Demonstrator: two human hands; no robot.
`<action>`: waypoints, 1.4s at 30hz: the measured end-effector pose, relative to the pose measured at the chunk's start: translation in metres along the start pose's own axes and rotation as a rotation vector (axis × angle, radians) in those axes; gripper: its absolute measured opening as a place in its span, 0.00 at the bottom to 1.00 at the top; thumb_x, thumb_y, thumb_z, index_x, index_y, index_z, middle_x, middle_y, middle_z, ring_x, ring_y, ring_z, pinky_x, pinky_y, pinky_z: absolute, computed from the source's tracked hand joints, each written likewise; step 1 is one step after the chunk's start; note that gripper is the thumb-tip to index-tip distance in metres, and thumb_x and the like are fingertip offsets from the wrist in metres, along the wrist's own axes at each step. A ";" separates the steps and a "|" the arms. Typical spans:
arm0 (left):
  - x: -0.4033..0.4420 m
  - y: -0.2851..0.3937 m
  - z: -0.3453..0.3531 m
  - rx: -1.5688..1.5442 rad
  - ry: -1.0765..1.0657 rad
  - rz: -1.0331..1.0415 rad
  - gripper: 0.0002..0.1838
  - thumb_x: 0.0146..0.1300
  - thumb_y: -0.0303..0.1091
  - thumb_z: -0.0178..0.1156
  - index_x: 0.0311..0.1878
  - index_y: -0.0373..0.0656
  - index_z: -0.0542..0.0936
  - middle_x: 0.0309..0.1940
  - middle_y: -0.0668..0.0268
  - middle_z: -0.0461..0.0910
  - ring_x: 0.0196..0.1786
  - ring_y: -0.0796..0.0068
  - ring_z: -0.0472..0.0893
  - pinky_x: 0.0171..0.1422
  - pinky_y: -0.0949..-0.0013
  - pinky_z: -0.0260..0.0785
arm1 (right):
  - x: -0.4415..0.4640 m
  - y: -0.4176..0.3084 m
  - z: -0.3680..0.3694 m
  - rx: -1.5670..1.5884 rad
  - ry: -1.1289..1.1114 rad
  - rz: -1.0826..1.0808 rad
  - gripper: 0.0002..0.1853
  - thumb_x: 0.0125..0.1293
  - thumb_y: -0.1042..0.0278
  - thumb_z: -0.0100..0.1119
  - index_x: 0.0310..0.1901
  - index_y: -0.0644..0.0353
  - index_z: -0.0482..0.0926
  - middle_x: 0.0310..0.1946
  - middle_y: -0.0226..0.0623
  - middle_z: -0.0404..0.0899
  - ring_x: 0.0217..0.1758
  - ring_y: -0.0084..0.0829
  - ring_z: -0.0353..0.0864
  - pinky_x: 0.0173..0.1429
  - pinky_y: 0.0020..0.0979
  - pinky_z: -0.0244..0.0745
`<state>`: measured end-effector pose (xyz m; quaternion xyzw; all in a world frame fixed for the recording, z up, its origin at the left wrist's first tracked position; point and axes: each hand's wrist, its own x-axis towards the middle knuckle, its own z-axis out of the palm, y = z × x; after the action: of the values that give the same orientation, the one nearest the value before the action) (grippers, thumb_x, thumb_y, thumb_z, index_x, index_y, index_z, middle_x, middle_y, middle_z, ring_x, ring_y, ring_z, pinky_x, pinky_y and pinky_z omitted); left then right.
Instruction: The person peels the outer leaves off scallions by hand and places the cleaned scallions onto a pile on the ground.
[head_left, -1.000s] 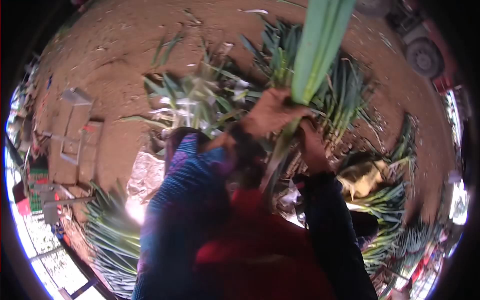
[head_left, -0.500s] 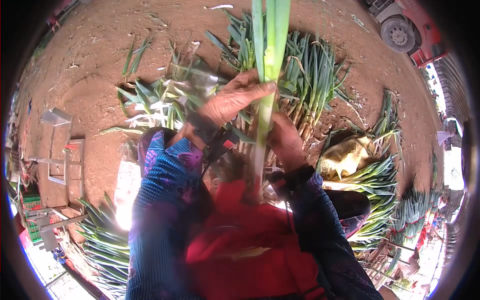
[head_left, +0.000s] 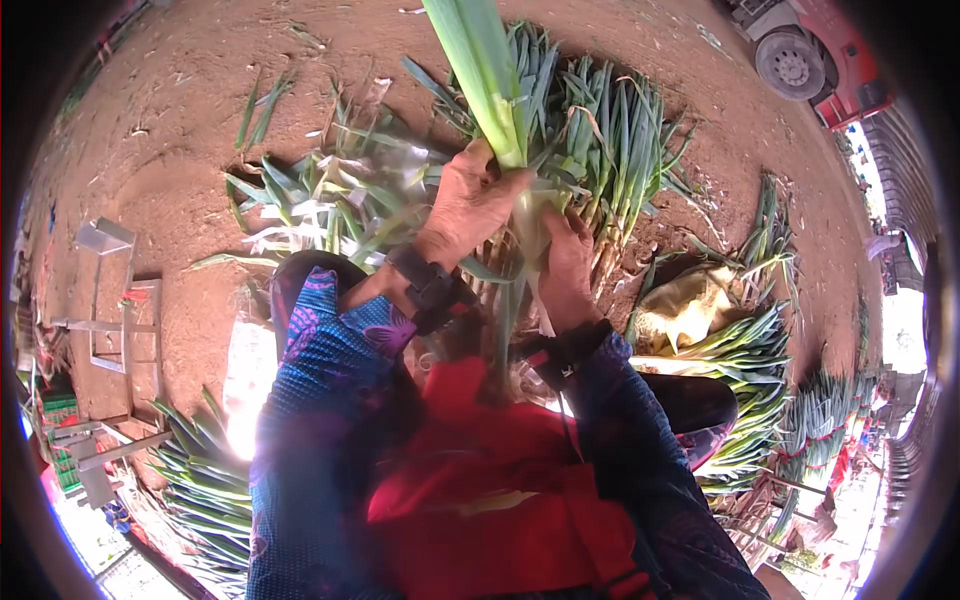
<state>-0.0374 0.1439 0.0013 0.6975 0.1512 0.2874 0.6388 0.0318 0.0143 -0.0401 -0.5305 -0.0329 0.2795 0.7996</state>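
Observation:
A thick green onion (head_left: 487,85) rises in front of me, its green top leaning up and left. My left hand (head_left: 468,205) is closed around the stalk just below where the leaves part. On the right, my right hand (head_left: 568,268) has its fingers curled at a pale, loose outer leaf (head_left: 540,212) beside the stalk. The stalk's lower end runs down between my wrists and is blurred. Behind the hands, bundles of green onions (head_left: 622,150) lie on the soil.
Stripped leaves (head_left: 335,195) are heaped to the left. At right, a tan sack (head_left: 690,305) rests by more green onions (head_left: 745,375). A metal frame (head_left: 128,325) stands at far left. Another onion pile (head_left: 205,490) is at lower left. A red vehicle (head_left: 840,70) is at upper right.
The green onion's top has tilted to the left. My left hand has shifted slightly left and down, and a pale leaf now hangs away from the stalk at my right hand.

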 end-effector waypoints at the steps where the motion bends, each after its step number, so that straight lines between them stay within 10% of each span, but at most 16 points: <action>1: 0.000 0.000 -0.001 0.030 -0.007 0.028 0.18 0.61 0.28 0.64 0.55 0.39 0.76 0.33 0.70 0.81 0.33 0.86 0.76 0.37 0.76 0.71 | 0.002 0.002 -0.002 0.011 0.000 0.008 0.12 0.62 0.63 0.62 0.43 0.60 0.78 0.34 0.32 0.80 0.30 0.26 0.79 0.31 0.29 0.75; 13: -0.014 0.025 0.009 -0.384 -0.075 -0.023 0.22 0.69 0.39 0.57 0.63 0.41 0.70 0.44 0.68 0.79 0.44 0.77 0.79 0.52 0.70 0.73 | -0.015 0.005 -0.008 0.500 -0.135 0.282 0.14 0.67 0.63 0.48 0.46 0.63 0.76 0.42 0.36 0.79 0.46 0.34 0.79 0.51 0.35 0.76; 20: -0.009 0.029 0.004 -0.518 0.085 -0.100 0.18 0.69 0.50 0.53 0.41 0.41 0.71 0.27 0.65 0.74 0.27 0.73 0.77 0.34 0.67 0.73 | 0.002 0.031 -0.056 -0.036 -0.389 0.045 0.16 0.68 0.62 0.46 0.48 0.66 0.75 0.46 0.37 0.78 0.51 0.33 0.77 0.62 0.38 0.71; 23: 0.003 0.024 -0.007 -0.632 0.202 -0.032 0.19 0.69 0.49 0.54 0.40 0.40 0.70 0.26 0.63 0.74 0.27 0.70 0.77 0.31 0.65 0.72 | 0.001 0.028 -0.059 0.171 -0.441 0.062 0.13 0.67 0.67 0.49 0.47 0.66 0.76 0.45 0.37 0.80 0.48 0.32 0.80 0.59 0.34 0.74; 30: 0.011 0.023 -0.035 -0.731 0.470 -0.029 0.19 0.68 0.52 0.51 0.39 0.44 0.66 0.26 0.64 0.68 0.28 0.66 0.71 0.34 0.58 0.67 | 0.017 0.011 -0.110 -0.740 -0.187 0.024 0.14 0.57 0.71 0.64 0.45 0.63 0.79 0.42 0.32 0.83 0.43 0.20 0.81 0.49 0.21 0.76; 34: 0.014 0.029 -0.065 -0.749 0.587 -0.004 0.19 0.67 0.53 0.51 0.37 0.45 0.67 0.28 0.66 0.70 0.28 0.67 0.71 0.36 0.59 0.65 | 0.085 0.061 -0.280 -0.147 -0.162 0.274 0.15 0.52 0.72 0.68 0.44 0.61 0.81 0.37 0.30 0.83 0.37 0.20 0.79 0.42 0.21 0.77; 42: 0.002 0.041 -0.153 -0.751 0.675 0.019 0.17 0.64 0.50 0.55 0.34 0.45 0.68 0.25 0.66 0.71 0.25 0.70 0.69 0.36 0.63 0.64 | -0.002 -0.066 -0.409 -0.565 0.168 0.226 0.18 0.54 0.68 0.65 0.46 0.64 0.79 0.37 0.40 0.81 0.39 0.32 0.81 0.44 0.31 0.78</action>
<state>-0.1329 0.2625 0.0450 0.2891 0.2290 0.5373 0.7585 0.2002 -0.3449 -0.1606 -0.7531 0.0162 0.3016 0.5845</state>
